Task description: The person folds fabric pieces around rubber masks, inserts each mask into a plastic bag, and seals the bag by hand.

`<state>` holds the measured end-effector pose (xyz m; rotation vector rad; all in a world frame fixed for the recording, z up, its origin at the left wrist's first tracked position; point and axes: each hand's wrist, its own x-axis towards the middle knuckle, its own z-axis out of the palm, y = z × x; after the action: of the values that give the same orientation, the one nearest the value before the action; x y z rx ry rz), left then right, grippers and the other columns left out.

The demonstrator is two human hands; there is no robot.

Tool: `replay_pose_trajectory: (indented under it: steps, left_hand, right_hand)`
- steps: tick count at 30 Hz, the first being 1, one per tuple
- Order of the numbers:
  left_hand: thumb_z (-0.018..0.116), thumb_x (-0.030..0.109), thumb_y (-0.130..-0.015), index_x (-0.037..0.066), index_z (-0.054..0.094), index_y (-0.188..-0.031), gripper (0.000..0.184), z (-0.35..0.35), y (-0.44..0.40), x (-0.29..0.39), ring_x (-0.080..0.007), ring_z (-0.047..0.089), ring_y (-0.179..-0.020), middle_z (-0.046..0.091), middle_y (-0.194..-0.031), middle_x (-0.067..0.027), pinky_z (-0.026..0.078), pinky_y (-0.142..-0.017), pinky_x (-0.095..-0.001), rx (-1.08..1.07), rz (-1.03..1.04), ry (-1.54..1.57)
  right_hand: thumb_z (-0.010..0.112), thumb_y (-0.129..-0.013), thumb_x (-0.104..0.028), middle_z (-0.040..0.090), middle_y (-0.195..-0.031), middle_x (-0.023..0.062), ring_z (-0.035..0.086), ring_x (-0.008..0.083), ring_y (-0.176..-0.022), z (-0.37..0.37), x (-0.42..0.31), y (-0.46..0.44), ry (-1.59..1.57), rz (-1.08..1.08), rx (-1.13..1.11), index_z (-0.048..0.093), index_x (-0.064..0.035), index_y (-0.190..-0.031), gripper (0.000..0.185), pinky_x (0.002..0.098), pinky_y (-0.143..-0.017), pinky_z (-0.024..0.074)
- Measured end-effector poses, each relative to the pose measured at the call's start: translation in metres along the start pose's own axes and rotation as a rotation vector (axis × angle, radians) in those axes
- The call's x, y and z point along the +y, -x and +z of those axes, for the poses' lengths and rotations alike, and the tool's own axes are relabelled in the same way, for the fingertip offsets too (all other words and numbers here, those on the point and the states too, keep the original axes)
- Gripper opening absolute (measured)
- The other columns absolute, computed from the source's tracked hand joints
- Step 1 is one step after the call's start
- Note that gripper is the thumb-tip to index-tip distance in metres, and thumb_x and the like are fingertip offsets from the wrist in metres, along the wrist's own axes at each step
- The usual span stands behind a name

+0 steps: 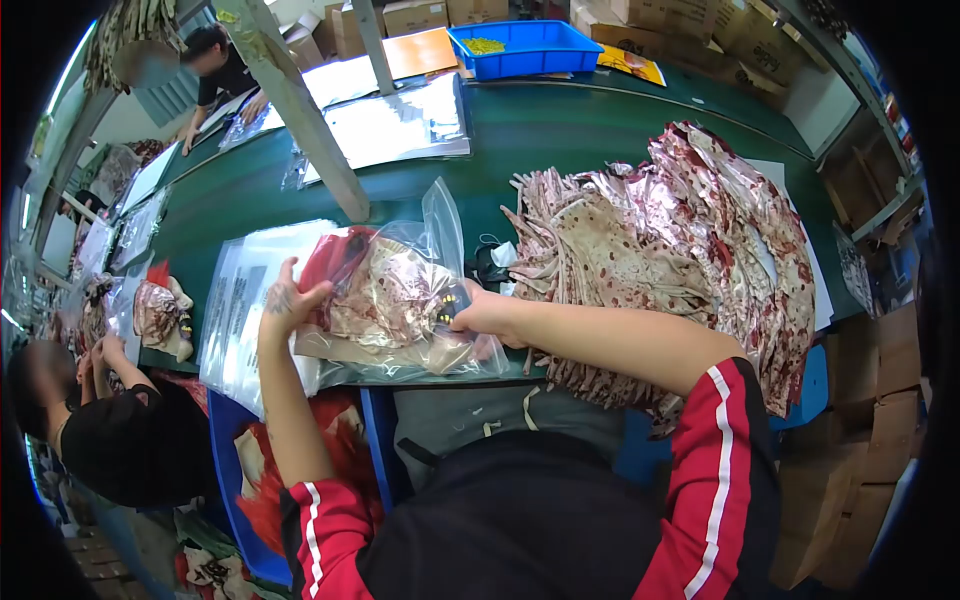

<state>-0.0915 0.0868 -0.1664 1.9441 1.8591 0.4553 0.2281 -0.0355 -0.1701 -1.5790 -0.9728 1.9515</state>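
Observation:
A clear plastic bag (440,215) lies on the green table, with a red-spotted cream item (385,290) and red material (335,262) showing in it. My left hand (290,300) is at the bag's left side, fingers spread, thumb near the red material. At the bag's right side, my right hand (480,310) has its fingers wrapped round a dark part with yellowish marks. Flat clear bags (240,290) lie under and left of the filled one. To the right is a large pile of red-spotted cream pieces (640,250).
A blue tray (530,55) with yellow-green bits stands at the back. A metal post (310,120) rises behind the bag. Blue bins (385,440) sit below the front edge. Two people (120,430) (220,75) are at the left; cartons (830,490) stand right.

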Motion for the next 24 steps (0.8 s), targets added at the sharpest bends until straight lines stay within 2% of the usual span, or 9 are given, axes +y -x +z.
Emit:
replay_pose_trajectory:
  steps: [1, 6, 7, 11, 13, 16, 19, 21, 24]
  left_hand:
    - [0.078, 0.028, -0.078, 0.001, 0.052, -0.135, 0.068, -0.002, 0.016, 0.021, -0.0387, 0.068, -0.098, 0.07, -0.112, -0.0217, 0.053, -0.089, -0.042, -0.094, -0.004, 0.172]
    - [0.068, 0.001, -0.072, 0.005, 0.061, -0.124, 0.053, 0.013, 0.034, 0.055, -0.0356, 0.067, -0.084, 0.072, -0.1, -0.0181, 0.053, -0.08, -0.0413, 0.078, 0.125, 0.216]
    - [0.068, 0.001, -0.072, 0.005, 0.061, -0.124, 0.053, 0.017, 0.031, 0.063, -0.0356, 0.067, -0.084, 0.072, -0.1, -0.0181, 0.053, -0.08, -0.0413, 0.079, 0.131, 0.217]
    - [0.057, -0.004, -0.069, 0.007, 0.069, -0.108, 0.042, 0.037, 0.024, 0.091, -0.0344, 0.063, -0.075, 0.071, -0.092, -0.0159, 0.05, -0.073, -0.0417, 0.234, 0.555, 0.125]
    - [0.058, -0.003, -0.07, 0.006, 0.071, -0.091, 0.027, 0.033, 0.029, 0.139, -0.0324, 0.06, -0.071, 0.068, -0.087, -0.0136, 0.049, -0.071, -0.0391, 0.242, 0.57, 0.124]
    - [0.06, 0.0, -0.07, 0.009, 0.071, -0.088, 0.022, 0.044, -0.006, 0.179, -0.0309, 0.06, -0.074, 0.066, -0.087, -0.0122, 0.047, -0.076, -0.0375, 0.3, 0.714, 0.013]
    - [0.06, 0.006, -0.076, 0.012, 0.069, -0.083, 0.014, 0.066, -0.066, 0.212, -0.03, 0.061, -0.079, 0.066, -0.089, -0.0096, 0.046, -0.082, -0.0398, 0.319, 0.759, 0.031]
    - [0.062, 0.001, -0.073, 0.007, 0.07, -0.082, 0.014, 0.081, -0.109, 0.239, -0.0313, 0.062, -0.068, 0.068, -0.08, -0.0109, 0.05, -0.071, -0.0376, 0.477, 0.881, 0.079]
    - [0.065, 0.001, -0.074, 0.008, 0.071, -0.082, 0.012, 0.106, -0.168, 0.267, -0.0314, 0.063, -0.072, 0.07, -0.083, -0.0103, 0.05, -0.073, -0.0382, 0.468, 0.875, 0.161]
  right_hand:
    - [0.061, -0.089, -0.006, 0.061, -0.097, 0.0142, 0.052, 0.015, -0.052, 0.0, -0.006, 0.001, 0.039, 0.005, -0.034, 0.027, -0.0129, -0.151, 0.071, 0.0261, -0.039, 0.0428]
    - [0.055, -0.089, 0.001, 0.063, -0.101, 0.0163, 0.049, 0.0125, -0.049, -0.004, -0.041, 0.022, 0.126, -0.119, -0.079, 0.033, -0.0134, -0.151, 0.067, 0.0249, -0.034, 0.0379]
    - [0.055, -0.089, 0.001, 0.063, -0.101, 0.0163, 0.049, 0.0125, -0.049, -0.009, -0.046, 0.021, 0.126, -0.123, -0.075, 0.033, -0.0134, -0.151, 0.067, 0.0249, -0.034, 0.0379]
    - [0.05, -0.088, 0.007, 0.065, -0.105, 0.0175, 0.047, 0.0109, -0.048, -0.033, -0.065, 0.013, 0.408, -0.226, 0.06, 0.037, -0.0137, -0.151, 0.068, 0.0254, -0.035, 0.0387]
    - [0.045, -0.086, 0.011, 0.066, -0.106, 0.017, 0.044, 0.0111, -0.047, -0.043, -0.08, 0.012, 0.469, -0.225, 0.174, 0.041, -0.0117, -0.149, 0.068, 0.026, -0.036, 0.0392]
    - [0.045, -0.086, 0.01, 0.066, -0.099, 0.0217, 0.052, 0.0172, -0.046, -0.071, -0.116, 0.025, 0.495, -0.243, 0.23, 0.033, -0.0039, -0.152, 0.069, 0.0295, -0.035, 0.0389]
    - [0.048, -0.086, 0.01, 0.066, -0.103, 0.0212, 0.056, 0.0181, -0.051, -0.115, -0.142, 0.02, 0.543, -0.259, 0.31, 0.041, -0.0009, -0.145, 0.06, 0.0294, -0.036, 0.0403]
    - [0.05, -0.085, 0.011, 0.068, -0.103, 0.0185, 0.065, 0.0219, -0.064, -0.153, -0.15, 0.005, 0.356, -0.382, 0.431, 0.05, -0.0009, -0.137, 0.053, 0.0312, -0.041, 0.0473]
    - [0.052, -0.083, 0.012, 0.069, -0.104, 0.0163, 0.07, 0.0255, -0.081, -0.218, -0.146, -0.041, 0.254, -0.55, 0.397, 0.053, -0.0021, -0.135, 0.054, 0.0344, -0.051, 0.0549]
